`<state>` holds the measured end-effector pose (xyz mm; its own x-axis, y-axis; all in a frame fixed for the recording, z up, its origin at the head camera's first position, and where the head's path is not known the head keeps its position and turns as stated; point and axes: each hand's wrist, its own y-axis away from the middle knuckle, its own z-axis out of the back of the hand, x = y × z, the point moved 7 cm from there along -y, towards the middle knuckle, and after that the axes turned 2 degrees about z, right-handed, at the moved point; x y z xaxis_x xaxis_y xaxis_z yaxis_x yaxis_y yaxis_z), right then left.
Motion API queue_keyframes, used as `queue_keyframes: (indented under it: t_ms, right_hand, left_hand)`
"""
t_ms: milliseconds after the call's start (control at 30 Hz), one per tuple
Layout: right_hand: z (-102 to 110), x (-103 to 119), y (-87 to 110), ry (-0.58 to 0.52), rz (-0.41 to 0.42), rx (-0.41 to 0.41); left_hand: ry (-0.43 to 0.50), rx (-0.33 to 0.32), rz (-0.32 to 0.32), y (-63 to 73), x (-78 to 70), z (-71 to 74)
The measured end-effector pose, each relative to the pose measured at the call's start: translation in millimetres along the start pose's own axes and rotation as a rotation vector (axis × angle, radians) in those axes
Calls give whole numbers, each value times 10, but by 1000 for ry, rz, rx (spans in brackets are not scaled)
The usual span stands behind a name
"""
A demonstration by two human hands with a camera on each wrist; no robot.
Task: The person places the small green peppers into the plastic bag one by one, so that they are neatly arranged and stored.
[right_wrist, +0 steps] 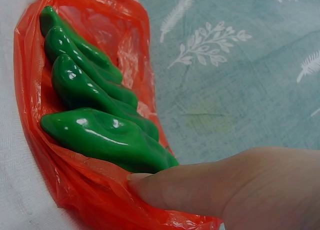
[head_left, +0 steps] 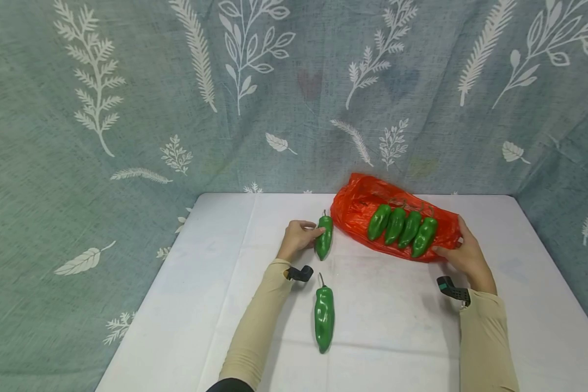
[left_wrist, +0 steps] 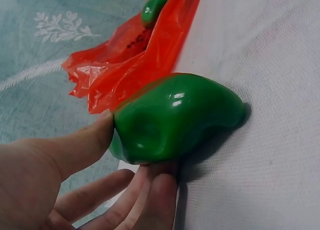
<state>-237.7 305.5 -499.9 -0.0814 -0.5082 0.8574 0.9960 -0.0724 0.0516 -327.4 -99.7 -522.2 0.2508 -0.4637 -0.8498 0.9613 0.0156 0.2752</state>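
Note:
My left hand (head_left: 298,239) pinches a green chili pepper (head_left: 325,244) just left of the red plastic bag (head_left: 351,213). In the left wrist view the thumb is on one side of this pepper (left_wrist: 185,115) and fingers are underneath; its tip meets the white cloth. At the bag's right end, my right hand (head_left: 471,260) grips the plastic. Several green peppers (head_left: 424,237) lie side by side on the bag. In the right wrist view the thumb (right_wrist: 195,187) presses the red plastic beside the nearest pepper (right_wrist: 105,135); the other fingers are hidden.
Another green pepper (head_left: 324,320) lies on the white-covered table (head_left: 387,310), nearer to me, its stem pointing away. Behind the table hangs a grey-green curtain (head_left: 304,141) with white leaf prints, close to the bag's far edge.

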Motion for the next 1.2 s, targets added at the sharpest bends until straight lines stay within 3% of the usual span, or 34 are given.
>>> queue_keyframes:
  t_ms: [633, 1200]
  right_hand:
    - [-8, 19, 7, -16, -2, 5]
    - [-12, -11, -7, -19, -18, 10]
  left_hand:
    - [103, 34, 36, -8, 95, 36]
    - [140, 63, 50, 21, 38, 102]
